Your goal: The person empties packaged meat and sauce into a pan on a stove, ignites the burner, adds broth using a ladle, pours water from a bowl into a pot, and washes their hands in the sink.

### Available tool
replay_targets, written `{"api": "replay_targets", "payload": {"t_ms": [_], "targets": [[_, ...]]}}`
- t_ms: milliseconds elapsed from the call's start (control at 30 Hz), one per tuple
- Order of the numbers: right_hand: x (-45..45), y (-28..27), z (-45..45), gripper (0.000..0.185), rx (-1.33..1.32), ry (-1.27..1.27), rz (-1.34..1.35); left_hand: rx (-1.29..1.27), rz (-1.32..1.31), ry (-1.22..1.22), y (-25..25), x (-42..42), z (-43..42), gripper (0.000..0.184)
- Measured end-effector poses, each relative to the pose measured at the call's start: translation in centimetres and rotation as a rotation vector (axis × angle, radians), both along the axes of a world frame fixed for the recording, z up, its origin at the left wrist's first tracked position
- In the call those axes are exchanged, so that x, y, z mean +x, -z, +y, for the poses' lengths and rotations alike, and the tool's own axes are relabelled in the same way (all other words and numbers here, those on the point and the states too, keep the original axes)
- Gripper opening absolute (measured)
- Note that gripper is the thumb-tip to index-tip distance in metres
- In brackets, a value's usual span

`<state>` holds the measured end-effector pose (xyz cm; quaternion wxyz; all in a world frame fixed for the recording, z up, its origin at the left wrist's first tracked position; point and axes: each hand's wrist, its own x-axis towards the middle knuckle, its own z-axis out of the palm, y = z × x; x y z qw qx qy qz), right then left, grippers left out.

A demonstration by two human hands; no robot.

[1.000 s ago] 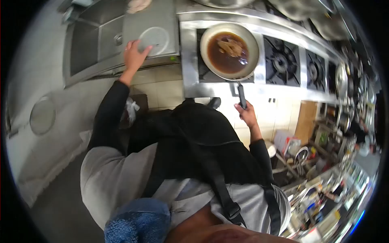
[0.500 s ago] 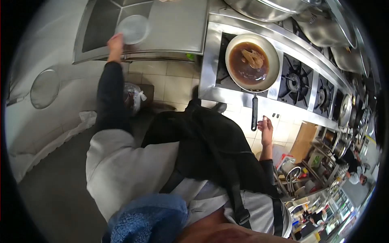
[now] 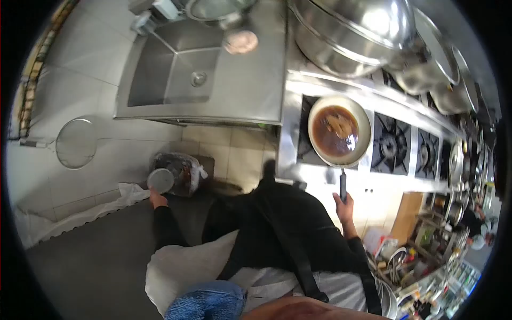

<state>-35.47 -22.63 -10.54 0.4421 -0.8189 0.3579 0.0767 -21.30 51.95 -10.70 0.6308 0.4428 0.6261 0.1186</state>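
Note:
My left hand (image 3: pixel 158 199) is closed on the rim of a round translucent plastic container (image 3: pixel 161 182). It holds the container low at the left, over the near side of a bin lined with a clear bag (image 3: pixel 188 172). My right hand (image 3: pixel 344 209) grips the end of the black handle of a frying pan (image 3: pixel 365 130). The pan rests on the left burner of the stove, with brown liquid (image 3: pixel 326 141) in it and light brown pieces (image 3: pixel 340 125), perhaps meat, lying in the liquid.
A steel sink (image 3: pixel 154 80) stands ahead at the left, with a pinkish lump (image 3: pixel 241 42) and a metal bowl (image 3: pixel 218 10) beside its basin. Large steel pots (image 3: pixel 352 37) line the stove's back. A round strainer (image 3: pixel 76 143) hangs on the left wall.
My left hand has brought the container from the sink down to the lined bin. My right hand has closed on the pan's handle. The view has tilted, showing more of the sink.

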Motion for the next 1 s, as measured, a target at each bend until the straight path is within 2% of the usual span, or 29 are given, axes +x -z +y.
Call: {"api": "replay_targets", "payload": {"t_ms": [100,167,200,233,267,300,333,367,400,433,467,533,600,633,667,733,767,800,867,900,967,1000], "targets": [[0.0,0.0,-0.8,0.026,0.085,-0.006,-0.045,0.247,0.115,-0.029,-2.4,3.8,-5.1,0.073],[-0.2,-0.9,-1.2,0.031,0.066,-0.069,0.045,0.709,0.371,0.148,1.1,6.3,-6.2,0.069],[-0.6,-0.2,-1.4,0.043,0.137,-0.092,-0.072,0.893,0.301,0.274,2.1,7.3,-7.7,0.067],[-0.6,-1.1,-1.0,0.053,0.242,0.027,-0.131,1.062,0.169,0.427,2.4,8.5,-9.7,0.066],[-0.8,-0.5,-0.4,0.054,0.226,0.277,-0.264,1.043,-0.181,0.608,1.7,10.0,-12.6,0.06],[-0.7,-2.1,-0.1,0.054,0.287,0.468,-0.333,1.096,-0.251,0.724,0.6,12.0,-15.6,0.061],[-2.0,-0.5,-1.3,0.047,0.008,0.44,-0.495,1.101,-0.435,0.849,-4.4,12.1,-22.3,0.061],[-2.6,-1.4,-1.4,0.04,-0.083,0.647,-0.375,1.017,-0.593,0.956,-4.7,13.4,-25.1,0.062],[-3.9,-2.7,-1.5,0.033,-0.257,0.653,-0.274,0.884,-0.701,1.029,-6.4,13.9,-28.8,0.063],[-5.9,-1.4,-1.7,0.026,-0.275,0.699,-0.356,0.861,-0.842,1.16,-8.0,14.6,-31.8,0.063],[-7.9,-0.2,-1.5,0.02,-0.332,0.733,-0.311,0.849,-0.975,1.255,-9.7,15.1,-34.4,0.064],[-12.3,3.1,0.2,0.032,-0.55,0.836,-0.388,0.801,-1.145,1.402,-14.2,14.2,-39.2,0.064],[-17.2,4.3,2.7,0.058,-0.266,0.982,-0.229,0.813,-1.236,1.523,-17.9,14.9,-43.4,0.063],[-20.8,4.7,3.8,0.054,0.001,1.118,-0.246,0.816,-1.285,1.578,-18.7,14.4,-45.6,0.063],[-24.6,5.1,5.1,0.051,0.274,1.238,-0.27,0.846,-1.468,1.603,-18.3,16.1,-47.3,0.061],[-32.9,8.0,8.2,0.034,0.327,1.474,-0.221,0.697,-1.611,1.618,-20.6,12.9,-52.7,0.059],[-36.7,8.7,9.8,0.028,0.356,1.717,-0.227,0.625,-1.673,1.618,-21.7,10.7,-55.4,0.059],[-42.1,12.3,11.6,0.025,0.452,1.874,-0.493,0.491,-1.718,1.677,-22.3,8.7,-58.0,0.058],[-48.2,9.7,13.2,0.024,0.311,2.218,-0.537,0.185,-1.814,1.802,-22.5,3.7,-63.5,0.061],[-50.4,9.3,12.9,0.025,0.329,2.061,-0.344,0.057,-1.913,1.918,-22.6,1.0,-66.1,0.064],[-55.5,8.1,10.4,0.026,0.325,1.698,0.016,0.209,-1.896,2.127,-22.0,-5.7,-70.4,0.066],[-55.1,4.3,8.2,0.029,0.276,1.472,0.019,0.117,-1.781,2.22,-21.3,-8.9,-71.9,0.066]]}}
